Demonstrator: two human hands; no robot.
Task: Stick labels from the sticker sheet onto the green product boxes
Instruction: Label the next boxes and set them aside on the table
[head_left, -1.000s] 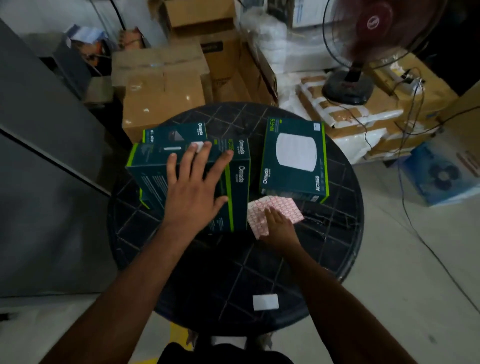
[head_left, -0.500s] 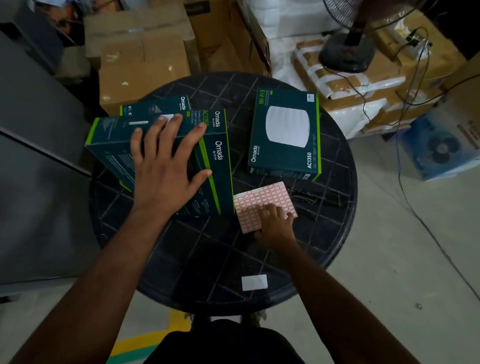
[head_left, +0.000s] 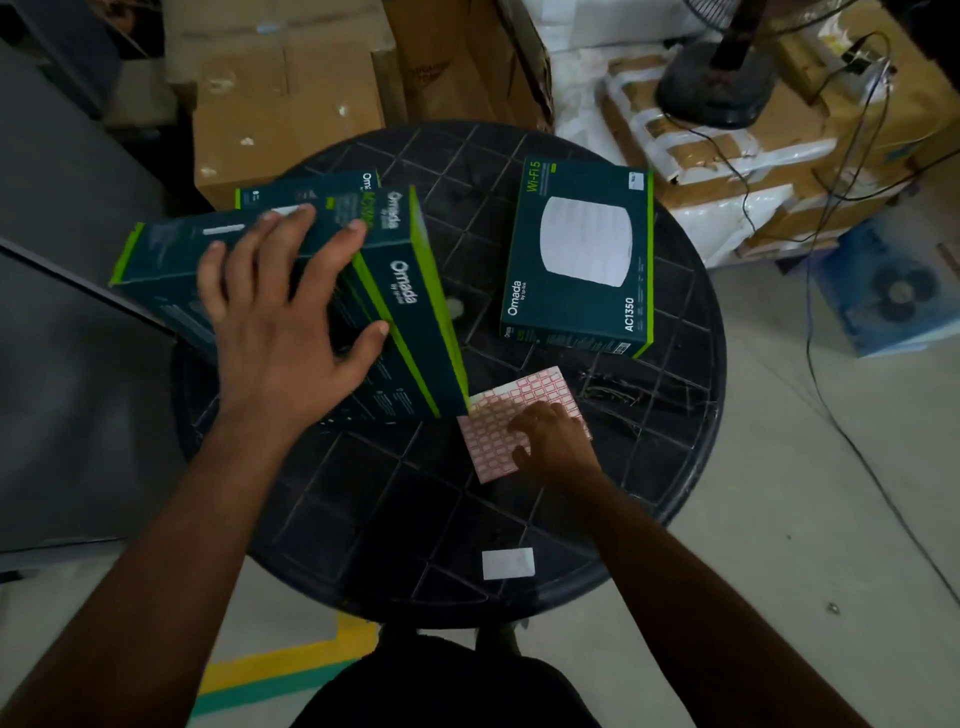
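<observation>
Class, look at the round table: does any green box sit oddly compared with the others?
Yes. The box under the left hand is tilted, overlapping another box behind it, while the right-hand box lies flat. Its near corner touches the sticker sheet.

Round table (head_left: 363, 519) frame centre; stacked boxes (head_left: 415, 312) on its left part, single box (head_left: 579, 260) upper right, sticker sheet (head_left: 498, 415) between, lower; loose label (head_left: 508, 563) near bottom edge

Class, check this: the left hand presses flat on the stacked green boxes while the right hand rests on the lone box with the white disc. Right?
Not quite. The head view shows the right hand on the sticker sheet, not on the lone box. The left hand does press on the stacked green boxes.
</observation>
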